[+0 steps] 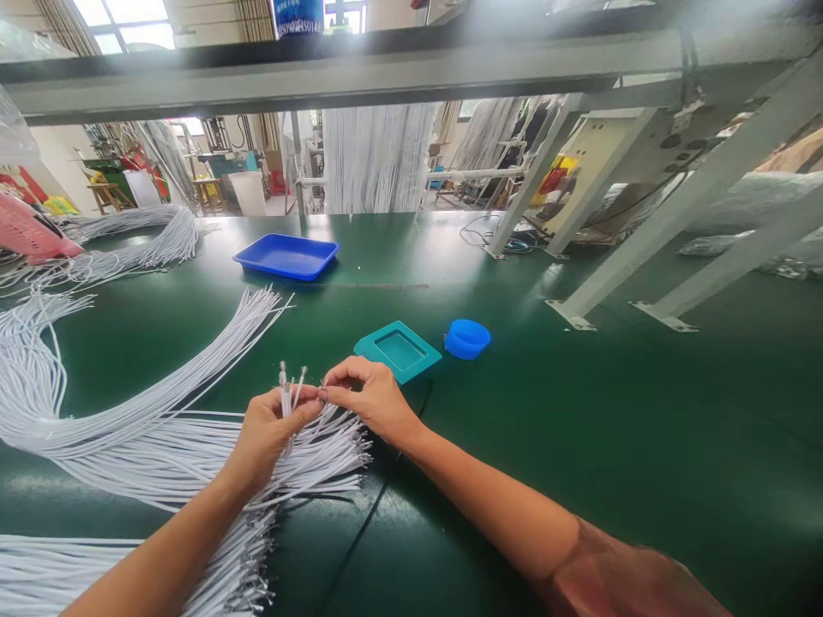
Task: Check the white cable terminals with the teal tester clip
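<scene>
The left hand (pixel 267 424) grips a few upright metal-tipped white cables (pixel 286 401) between thumb and fingers. Just beside those fingertips, the right hand (pixel 376 398) pinches thumb and forefinger together, apparently on another cable tip (pixel 322 392). A cable bundle (pixel 321 450) spreads beneath the fingers; a teal tray (pixel 402 351) lies just beyond the right ones.

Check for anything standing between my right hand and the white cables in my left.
Nothing visible does. The right hand is at the fingertips of the left hand, close beside the white cables; the teal tray and blue container lie farther off, outside that gap.
</scene>
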{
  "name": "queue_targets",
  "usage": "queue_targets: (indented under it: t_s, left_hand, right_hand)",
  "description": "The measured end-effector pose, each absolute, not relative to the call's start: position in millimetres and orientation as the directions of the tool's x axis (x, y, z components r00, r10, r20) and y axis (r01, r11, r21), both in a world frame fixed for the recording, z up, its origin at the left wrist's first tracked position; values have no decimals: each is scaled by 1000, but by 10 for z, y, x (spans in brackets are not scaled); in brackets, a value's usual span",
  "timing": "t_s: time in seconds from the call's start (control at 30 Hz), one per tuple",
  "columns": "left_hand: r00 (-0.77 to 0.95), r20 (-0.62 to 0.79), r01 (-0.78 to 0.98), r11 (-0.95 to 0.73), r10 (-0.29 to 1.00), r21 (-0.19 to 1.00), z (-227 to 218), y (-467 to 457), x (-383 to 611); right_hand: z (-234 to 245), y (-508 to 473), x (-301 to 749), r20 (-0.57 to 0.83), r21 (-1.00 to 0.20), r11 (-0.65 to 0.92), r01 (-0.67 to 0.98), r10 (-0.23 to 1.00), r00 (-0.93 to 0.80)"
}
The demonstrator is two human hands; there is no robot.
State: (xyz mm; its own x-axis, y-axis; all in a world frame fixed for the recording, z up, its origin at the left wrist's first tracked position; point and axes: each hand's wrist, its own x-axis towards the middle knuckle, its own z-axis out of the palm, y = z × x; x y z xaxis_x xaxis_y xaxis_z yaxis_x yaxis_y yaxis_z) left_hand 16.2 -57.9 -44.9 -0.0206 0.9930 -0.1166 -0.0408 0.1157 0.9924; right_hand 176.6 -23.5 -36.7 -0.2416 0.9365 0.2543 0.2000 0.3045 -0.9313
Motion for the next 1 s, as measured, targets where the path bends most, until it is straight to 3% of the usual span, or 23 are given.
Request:
queue_targets:
  t_s: [0.1,0.17,0.27,0.37,0.47,0.57,0.67,0.73,0.83,1.0]
  left_hand:
    - [-41,-181,-100,176,983,979,-456,-574,161]
    - [-22,-224,-169,218,974,961,-455,-569,156]
    - [26,-264,-248,262,964,933,-449,-563,143]
    - [57,-268,-278,273,962,921,-434,-557,131]
    - [60,-278,-291,283,959,914,-412,-553,122]
    - [84,-300,-286,312,950,906,-392,-557,116]
    - [125,-311,-266,334,942,905,-385,-567,112]
    - [155,-317,-246,347,936,905,-385,-574,109]
    - [216,-326,-222,372,920,901,-391,-579,102]
    - [259,-335,-282,403,906,871,-417,-570,90]
  right_hand:
    - [-375,-246,1741,190,-977,210,49,947,-261]
    - [-385,-258,1713,77,-991,41,-126,952,-295]
    - [-409,-268,1675,-114,-906,-257,-337,914,-390]
    - [-427,-243,1685,-201,-843,-400,-360,855,-477]
    - [-385,-192,1760,-128,-925,-278,-260,871,-475]
    - [-276,-174,1851,104,-995,85,-61,872,-478]
    - [-185,-210,1886,296,-900,418,121,792,-534]
    - [-174,-238,1873,345,-843,507,178,765,-544]
    - [-232,-256,1828,320,-870,456,185,810,-491]
    - [-382,-266,1721,43,-992,-2,-123,931,-361]
